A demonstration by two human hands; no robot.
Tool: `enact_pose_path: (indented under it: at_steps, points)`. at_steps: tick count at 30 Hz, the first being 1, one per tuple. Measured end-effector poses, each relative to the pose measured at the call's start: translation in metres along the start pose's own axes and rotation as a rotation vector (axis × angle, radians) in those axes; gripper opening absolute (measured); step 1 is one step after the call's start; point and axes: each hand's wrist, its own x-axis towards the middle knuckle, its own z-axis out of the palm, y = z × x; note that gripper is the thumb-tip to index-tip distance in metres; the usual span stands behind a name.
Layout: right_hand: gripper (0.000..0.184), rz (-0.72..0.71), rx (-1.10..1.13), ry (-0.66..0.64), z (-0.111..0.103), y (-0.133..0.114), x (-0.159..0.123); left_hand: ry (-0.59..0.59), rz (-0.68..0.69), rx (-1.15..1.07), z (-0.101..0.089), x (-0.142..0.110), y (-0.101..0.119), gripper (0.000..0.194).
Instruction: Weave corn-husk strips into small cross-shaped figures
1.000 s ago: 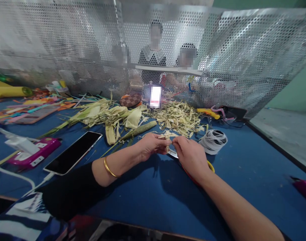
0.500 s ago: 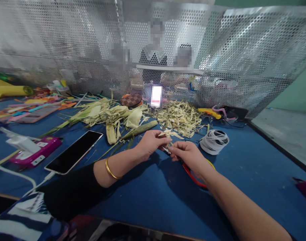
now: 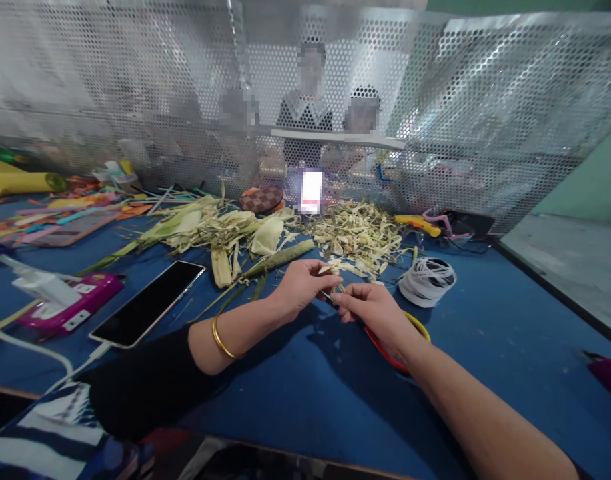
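Observation:
My left hand (image 3: 304,287) is closed in a pinch around a small bundle of pale corn husk strips (image 3: 331,269), whose loose tips stick up past the fingers. Close against it, my right hand (image 3: 364,305) pinches the lower end of the same husk bundle; a thin pale strand shows between the two hands, too small to name. Under the right hand and wrist lie scissors with red and yellow handles (image 3: 385,352), their blades mostly hidden. A spool of white cord (image 3: 426,283) sits just right of that hand.
Cut husk scraps (image 3: 358,233) and larger husks (image 3: 200,223) are heaped along the back. To the left lie a phone (image 3: 149,303) on a cable and a magenta power strip (image 3: 73,303). A perforated metal screen (image 3: 185,100) rises behind, with people visible in it.
My right hand has shifted slightly left and its fingers have changed position at the husk bundle's lower end. The left hand keeps its pinch almost in place.

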Motion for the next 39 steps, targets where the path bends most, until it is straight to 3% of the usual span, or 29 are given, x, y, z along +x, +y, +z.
enact_pose_path:
  at_steps: [7, 14, 18, 26, 30, 36, 39]
  points:
    - [0.020, -0.002, 0.045, -0.025, -0.002, 0.004, 0.001, -0.041, 0.009, 0.043, 0.000, 0.000, -0.002, 0.020]
    - [0.024, -0.013, 0.043, 0.008, -0.001, -0.004, 0.000, -0.195, 0.022, 0.140, -0.003, 0.001, 0.001, 0.020]
    - [0.024, 0.020, 0.038, -0.016, -0.005, -0.009, 0.000, -0.216, 0.018, 0.136, -0.006, 0.003, 0.003, 0.020]
    - [0.019, -0.002, -0.063, -0.011, -0.004, -0.003, 0.004, -0.154, -0.177, -0.006, -0.004, 0.003, -0.002, 0.020]
    - [0.018, -0.071, -0.234, -0.001, -0.003, 0.001, 0.005, -0.106, -0.169, 0.002, 0.002, 0.002, -0.006, 0.024]
    - [0.022, -0.400, -0.888, 0.150, -0.008, -0.005, -0.003, -0.132, 0.020, 0.228, -0.001, 0.003, -0.004, 0.022]
    - [0.023, -0.391, -0.905, 0.154, -0.007, -0.008, -0.005, -0.123, 0.033, 0.239, -0.003, 0.004, -0.002, 0.021]
